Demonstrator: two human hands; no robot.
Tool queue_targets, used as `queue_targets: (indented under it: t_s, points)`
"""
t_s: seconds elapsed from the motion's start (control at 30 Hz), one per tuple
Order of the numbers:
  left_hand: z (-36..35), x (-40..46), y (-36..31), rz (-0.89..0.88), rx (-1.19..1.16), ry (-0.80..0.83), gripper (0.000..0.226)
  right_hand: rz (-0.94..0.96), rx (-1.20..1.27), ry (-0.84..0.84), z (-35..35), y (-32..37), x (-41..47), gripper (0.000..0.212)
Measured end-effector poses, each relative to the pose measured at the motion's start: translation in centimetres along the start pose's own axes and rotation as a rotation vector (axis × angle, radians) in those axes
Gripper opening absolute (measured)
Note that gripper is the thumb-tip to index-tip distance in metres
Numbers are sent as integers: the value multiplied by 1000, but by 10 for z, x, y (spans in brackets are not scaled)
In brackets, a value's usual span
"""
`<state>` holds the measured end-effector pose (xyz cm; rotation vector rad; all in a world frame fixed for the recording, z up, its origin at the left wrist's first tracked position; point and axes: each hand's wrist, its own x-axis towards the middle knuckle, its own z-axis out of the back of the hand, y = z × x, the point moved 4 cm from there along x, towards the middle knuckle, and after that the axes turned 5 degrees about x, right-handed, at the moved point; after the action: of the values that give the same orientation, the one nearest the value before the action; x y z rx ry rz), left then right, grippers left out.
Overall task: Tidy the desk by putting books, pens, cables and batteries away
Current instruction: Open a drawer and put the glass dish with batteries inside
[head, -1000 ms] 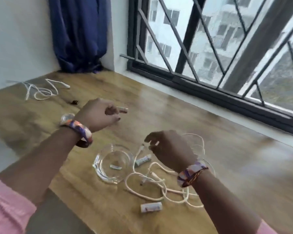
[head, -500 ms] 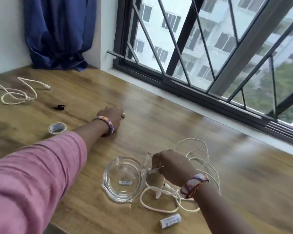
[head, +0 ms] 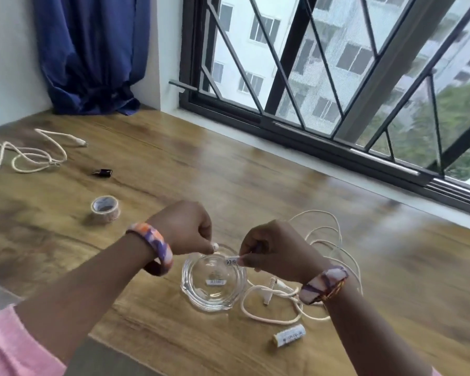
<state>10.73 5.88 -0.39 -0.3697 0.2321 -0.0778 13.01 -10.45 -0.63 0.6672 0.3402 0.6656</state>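
While both hands grip batteries over the glass dish, cables litter the window-side wooden desk.

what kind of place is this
Probably a room in a high-rise flat: a wooden desk against a barred window facing apartment blocks, with a blue curtain in the corner.

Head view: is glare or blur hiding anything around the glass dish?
Head view: daylight from the window sheens the desk beyond the hands; the glass dish, both hands and the loose battery read clearly; motion blur smears only the edges, wide-angle bending the window bars.
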Motion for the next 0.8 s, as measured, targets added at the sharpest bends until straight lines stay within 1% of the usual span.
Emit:
queue_targets:
  t_s: [0.07,0.13,0.2,0.3,0.43,0.53,0.6,0.67,0.73,0.8]
  points:
    - [-10,-8,-5,72,86,-67,13,-3,-21,-4,-4,0,-1,14]
    - [-18,-15,-10,132,96,-126,13,-12,-45,-28,-7,1,-5,15]
    - [-23,-20,-14,154,112,-189,10,-14,-55,-79,-10,4,-9,14]
    - [-28,-28,-16,164,138,-280,18,11,-33,-194,-20,9,-17,16]
    - [-28,-51,-14,160,100,-407,24,81,49,-325,-42,11,-28,20]
    - [-31,-67,0,133,-24,-512,29,74,77,-428,-48,7,-42,16]
    - [-40,-72,16,139,-81,-540,38,10,18,-510,-48,5,-62,15]
    - [-52,-74,35,207,-72,-533,46,-68,-114,-621,-52,4,-87,17]
    - [-64,-76,52,270,14,-514,46,-141,-267,-718,-61,2,-114,22]
    - [-75,-78,63,279,110,-492,42,-217,-398,-714,-76,-6,-132,33]
